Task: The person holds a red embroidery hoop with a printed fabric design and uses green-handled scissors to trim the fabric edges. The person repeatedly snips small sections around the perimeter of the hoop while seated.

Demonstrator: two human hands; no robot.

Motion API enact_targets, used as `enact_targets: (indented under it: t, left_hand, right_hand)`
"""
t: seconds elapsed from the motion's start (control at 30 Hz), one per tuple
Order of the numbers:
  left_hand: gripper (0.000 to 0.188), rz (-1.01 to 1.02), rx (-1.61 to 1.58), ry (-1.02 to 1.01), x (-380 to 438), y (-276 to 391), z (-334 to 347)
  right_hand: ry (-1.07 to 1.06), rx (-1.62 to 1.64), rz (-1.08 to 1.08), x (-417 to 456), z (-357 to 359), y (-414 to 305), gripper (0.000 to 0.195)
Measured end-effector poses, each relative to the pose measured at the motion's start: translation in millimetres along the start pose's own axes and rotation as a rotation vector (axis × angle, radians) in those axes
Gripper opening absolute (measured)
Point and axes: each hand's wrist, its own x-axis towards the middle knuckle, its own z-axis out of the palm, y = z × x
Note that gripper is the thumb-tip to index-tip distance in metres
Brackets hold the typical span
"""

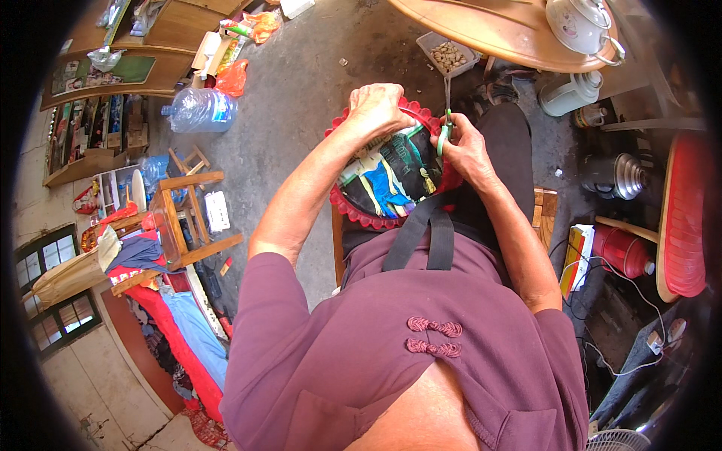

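Observation:
A round printed piece with a red scalloped rim lies over my lap. It shows a figure in a blue dress on a dark ground. My left hand grips its upper rim, the fingers bent over the edge. At the rim's right side, my right hand holds scissors with pale green handles. Their metal blades point away from me, and I cannot tell how far apart they are. Two black straps cross near the piece's lower edge, over my purple top.
A wooden table carries a white enamel pot. By its edge stands a plastic basket of pale pieces. Thermos flasks and a loose cable lie right. On the left are a plastic water bottle and an overturned wooden stool.

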Motion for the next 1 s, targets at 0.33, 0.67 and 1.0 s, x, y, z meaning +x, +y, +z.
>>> enact_targets:
  t: [0.33,0.67,1.0]
  left_hand:
    - [0.055,0.068,0.000,-0.073,8,-7,0]
    - [0.060,0.066,0.177,0.051,0,6,12]
    - [0.052,0.234,0.173,-0.016,8,11,29]
  right_hand:
    - [-0.012,0.128,0.021,-2,-2,6,0.053]
    - [-0.014,0.027,-0.065,-10,2,7,0.054]
    - [-0.100,0.312,-0.010,-15,-2,1,0.050]
